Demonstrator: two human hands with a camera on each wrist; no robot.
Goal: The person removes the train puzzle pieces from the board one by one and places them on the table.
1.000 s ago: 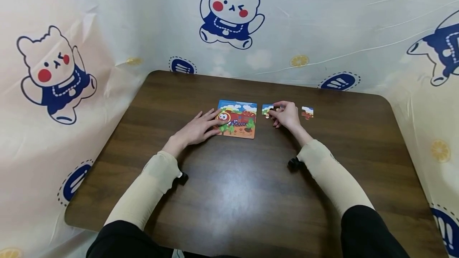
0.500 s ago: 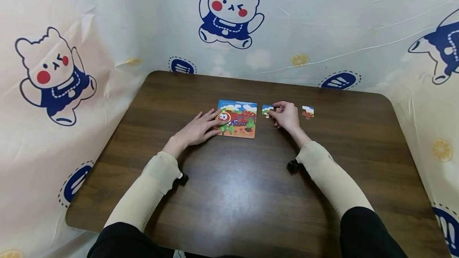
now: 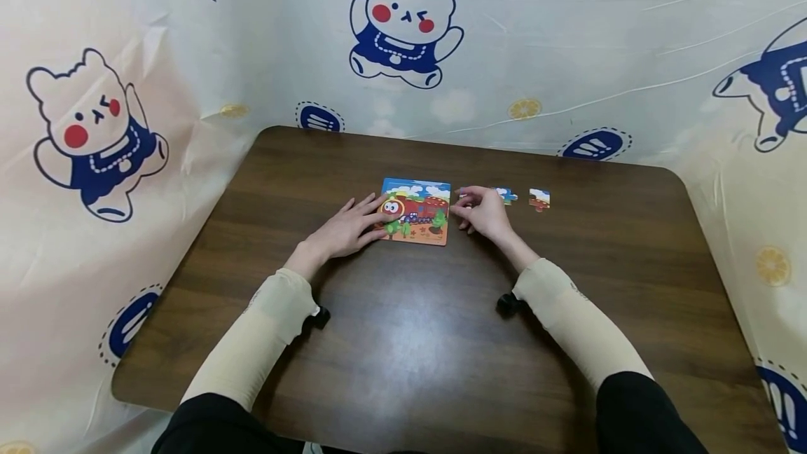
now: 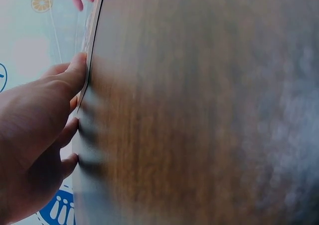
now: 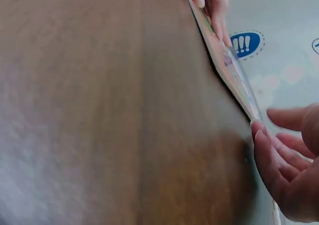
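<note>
My left hand lies at the left side of a square picture puzzle board, its spread fingers resting over the printed red train. In the left wrist view the thumb touches the board's near edge. Just beyond the board's right edge hovers my right hand, bent, with thumb and index finger apart. In the right wrist view its thumb tip overlaps the board's corner. A small puzzle piece under this hand is mostly hidden. Another piece, blue and white, shows just behind its knuckles.
Farther right lies one more puzzle piece with red and white print. Everything sits on a brown wooden table, closed in at the back and sides by a white curtain with bear prints.
My right hand has slid left toward the board, covering the piece that showed beside it and uncovering another behind it. The left hand has stayed on the board.
</note>
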